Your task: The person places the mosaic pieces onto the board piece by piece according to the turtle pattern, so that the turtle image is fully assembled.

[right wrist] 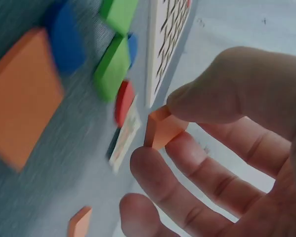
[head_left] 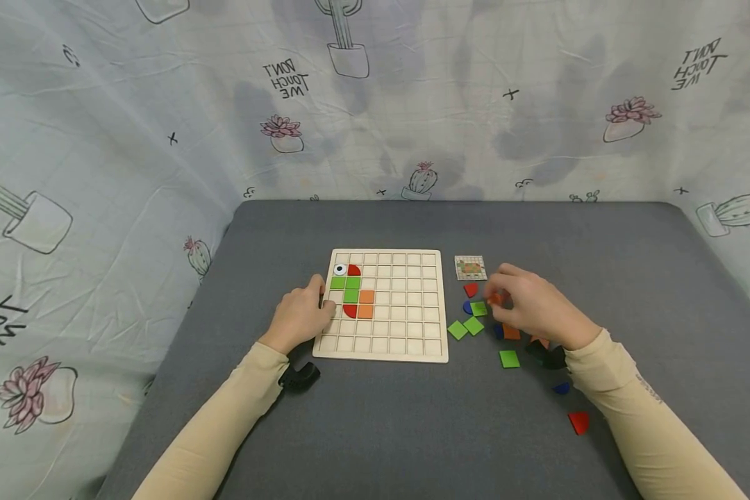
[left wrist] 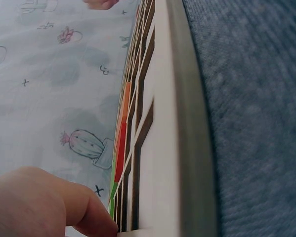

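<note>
With 12 o'clock straight away from me, I pinch a flat orange tile (right wrist: 165, 131) in my right hand (head_left: 533, 305), its outline partly covered. In the right wrist view my thumb presses it from about 1 o'clock, one fingertip meets it at 4 and another at 7; a further fingertip, lower down, stands apart from it. The tile sits clear of the pale, square wooden grid board (head_left: 409, 338), off its 3 o'clock side.

Around this hand lie loose pieces on the dark grey table covering (head_left: 412, 430): a small printed picture card (head_left: 471, 268) at 10 o'clock, a small red piece (head_left: 471, 290) just below it, a green square tile (head_left: 478, 309) at 9 overlapping a blue piece (head_left: 467, 306), and another orange tile (head_left: 511, 332) at about 7.

My left hand (head_left: 301, 314) is at the board's 9 o'clock edge, thumb over the surface with a finger beside it; I cannot tell whether they grip the rim. At 2 o'clock from it, a round white eye tile (head_left: 340, 269) touches a red curved tile (head_left: 353, 271); below are green squares (head_left: 353, 283) and two orange squares (head_left: 366, 297).
</note>
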A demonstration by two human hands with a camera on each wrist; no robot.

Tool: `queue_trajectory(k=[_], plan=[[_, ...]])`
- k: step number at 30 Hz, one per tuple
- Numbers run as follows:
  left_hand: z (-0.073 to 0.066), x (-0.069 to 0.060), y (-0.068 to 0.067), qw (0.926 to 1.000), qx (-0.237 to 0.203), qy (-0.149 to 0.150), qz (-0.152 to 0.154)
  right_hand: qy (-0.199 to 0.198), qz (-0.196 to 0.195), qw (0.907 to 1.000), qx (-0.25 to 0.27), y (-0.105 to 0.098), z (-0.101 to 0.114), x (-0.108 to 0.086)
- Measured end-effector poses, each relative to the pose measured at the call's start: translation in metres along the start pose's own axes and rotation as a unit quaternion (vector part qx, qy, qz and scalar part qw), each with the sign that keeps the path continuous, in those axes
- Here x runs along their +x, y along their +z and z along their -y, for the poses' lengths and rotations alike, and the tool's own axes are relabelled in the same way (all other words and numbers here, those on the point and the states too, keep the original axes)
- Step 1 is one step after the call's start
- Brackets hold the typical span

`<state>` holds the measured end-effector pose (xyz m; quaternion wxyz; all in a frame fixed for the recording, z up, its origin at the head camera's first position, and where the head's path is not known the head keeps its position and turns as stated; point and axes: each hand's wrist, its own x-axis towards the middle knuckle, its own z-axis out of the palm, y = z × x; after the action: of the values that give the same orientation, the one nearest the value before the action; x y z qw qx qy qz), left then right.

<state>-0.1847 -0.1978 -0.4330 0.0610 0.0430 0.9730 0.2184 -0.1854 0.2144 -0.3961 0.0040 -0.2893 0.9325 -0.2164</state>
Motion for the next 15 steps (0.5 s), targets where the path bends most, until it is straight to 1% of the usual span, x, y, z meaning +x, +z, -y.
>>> queue_trajectory(k=[5,9,15], plan=[[-0.001,0.000,-0.001,1.0000,0.001,0.000,0.000,-0.023,-0.011,0.9997,0.007,0.003,0.014,0.008],[-0.001,0.000,-0.001,1.0000,0.003,0.000,0.002,-0.038,-0.016,0.9991,0.014,0.006,0.025,0.019],[-0.002,-0.001,-0.002,1.0000,0.002,-0.002,0.003,-0.059,-0.007,0.9978,0.031,0.013,0.042,0.036]])
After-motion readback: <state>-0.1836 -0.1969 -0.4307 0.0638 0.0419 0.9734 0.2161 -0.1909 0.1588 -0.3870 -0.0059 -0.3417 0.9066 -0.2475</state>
